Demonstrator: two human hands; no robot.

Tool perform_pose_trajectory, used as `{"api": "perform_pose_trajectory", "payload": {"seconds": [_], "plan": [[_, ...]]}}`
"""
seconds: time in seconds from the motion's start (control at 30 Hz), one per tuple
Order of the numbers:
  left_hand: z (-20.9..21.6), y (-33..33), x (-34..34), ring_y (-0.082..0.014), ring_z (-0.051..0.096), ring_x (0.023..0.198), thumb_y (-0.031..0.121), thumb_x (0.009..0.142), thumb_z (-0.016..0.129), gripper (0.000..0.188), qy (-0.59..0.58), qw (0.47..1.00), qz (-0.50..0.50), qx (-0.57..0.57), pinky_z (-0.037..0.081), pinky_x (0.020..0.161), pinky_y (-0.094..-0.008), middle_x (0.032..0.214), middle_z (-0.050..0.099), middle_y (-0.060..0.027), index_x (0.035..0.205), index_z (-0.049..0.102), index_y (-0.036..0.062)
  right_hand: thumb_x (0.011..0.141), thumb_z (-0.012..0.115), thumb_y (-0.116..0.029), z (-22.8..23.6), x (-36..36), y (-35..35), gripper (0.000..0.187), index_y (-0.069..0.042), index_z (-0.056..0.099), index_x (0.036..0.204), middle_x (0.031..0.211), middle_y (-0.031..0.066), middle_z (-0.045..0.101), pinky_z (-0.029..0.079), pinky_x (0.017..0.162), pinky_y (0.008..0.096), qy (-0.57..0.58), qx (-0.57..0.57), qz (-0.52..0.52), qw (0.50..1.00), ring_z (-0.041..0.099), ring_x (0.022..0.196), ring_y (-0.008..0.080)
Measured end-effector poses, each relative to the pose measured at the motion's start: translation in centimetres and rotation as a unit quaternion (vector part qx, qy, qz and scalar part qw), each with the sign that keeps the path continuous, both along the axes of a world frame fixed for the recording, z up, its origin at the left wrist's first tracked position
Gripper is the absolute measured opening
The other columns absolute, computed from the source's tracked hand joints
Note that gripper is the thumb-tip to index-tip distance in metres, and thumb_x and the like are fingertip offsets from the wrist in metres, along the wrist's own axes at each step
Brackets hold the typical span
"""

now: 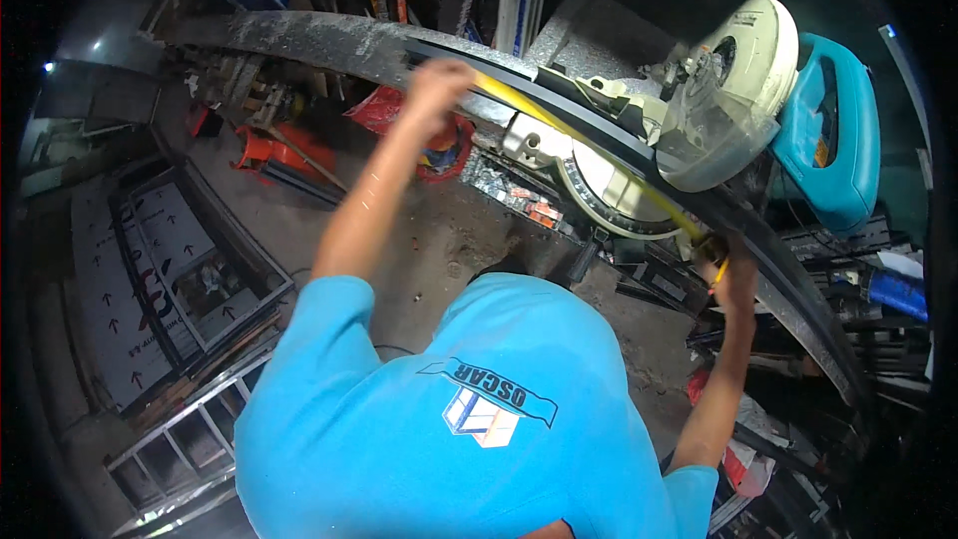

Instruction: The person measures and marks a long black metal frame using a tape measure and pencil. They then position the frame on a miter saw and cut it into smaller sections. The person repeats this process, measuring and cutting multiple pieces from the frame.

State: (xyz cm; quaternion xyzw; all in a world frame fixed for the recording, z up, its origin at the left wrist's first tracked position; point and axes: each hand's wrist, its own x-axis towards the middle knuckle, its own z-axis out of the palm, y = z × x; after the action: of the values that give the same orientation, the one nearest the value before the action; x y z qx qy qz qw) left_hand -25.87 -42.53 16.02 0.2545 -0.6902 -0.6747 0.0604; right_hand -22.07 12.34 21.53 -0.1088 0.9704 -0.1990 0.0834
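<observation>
A yellow tape measure (584,138) is stretched along a dark metal profile (629,155) that lies across the bench and the base of a miter saw (733,70). My left hand (439,90), slightly blurred, is closed on the tape's far end, by the left end of the profile. At the other end of the blade, my right hand (735,274) grips the tape measure's dark case, with a small yellow and orange part showing beside the fingers. The saw's cream guard and its teal handle (853,140) stand behind the profile, between and beyond my hands.
The long grey bench (299,38) curves across the top. Under it lie a red bag (444,155), offcuts and an orange object (289,150). Framed panels (200,269) and a ladder (190,434) lie at left. Dark profiles and a blue roll (898,294) crowd the right.
</observation>
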Motion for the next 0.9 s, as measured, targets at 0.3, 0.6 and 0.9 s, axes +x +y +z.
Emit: {"api": "perform_pose_trajectory", "payload": {"seconds": [0.3, 0.6, 0.9], "plan": [[-5.0, -14.1, -6.0, -0.0110, 0.059, 0.067, 0.019, 0.081, 0.088, 0.029, -0.027, 0.965, 0.224, -0.131, 0.046, 0.058, -0.0275, 0.085, 0.070, -0.0038, 0.102, 0.076, 0.0026, 0.080, 0.085, -0.026, 1.4, -5.8, 6.0, 0.048, 0.001, 0.068, 0.116, 0.099, 0.0175, 0.074, 0.056, 0.080, 0.0417, -0.008, -0.014, -0.014, 1.000, 0.072, 0.089, 0.0306], [-6.7, -11.7, -5.7, -0.0157, 0.068, 0.086, 0.014, 0.085, 0.084, 0.030, 0.061, 0.966, 0.210, -0.141, 0.053, 0.073, -0.0277, 0.099, 0.074, -0.0098, 0.107, 0.074, -0.0025, 0.083, 0.084, -0.029, -0.8, -7.8, 8.0, 0.043, 0.000, 0.070, 0.111, 0.098, 0.0181, 0.073, 0.057, 0.077, 0.0408, 0.060, -0.027, 0.063, 0.996, 0.072, 0.085, 0.0295], [-6.0, -13.2, -4.7, -0.0237, 0.070, 0.095, 0.021, 0.087, 0.081, 0.037, 0.027, 0.961, 0.165, -0.221, 0.055, 0.084, -0.0343, 0.107, 0.073, -0.0169, 0.112, 0.074, -0.0046, 0.095, 0.071, -0.035, 3.1, -10.1, 6.0, 0.036, -0.004, 0.069, 0.112, 0.102, 0.0171, 0.072, 0.053, 0.083, 0.0428, -0.085, 0.048, 0.042, 0.994, 0.069, 0.093, 0.0292]]}}
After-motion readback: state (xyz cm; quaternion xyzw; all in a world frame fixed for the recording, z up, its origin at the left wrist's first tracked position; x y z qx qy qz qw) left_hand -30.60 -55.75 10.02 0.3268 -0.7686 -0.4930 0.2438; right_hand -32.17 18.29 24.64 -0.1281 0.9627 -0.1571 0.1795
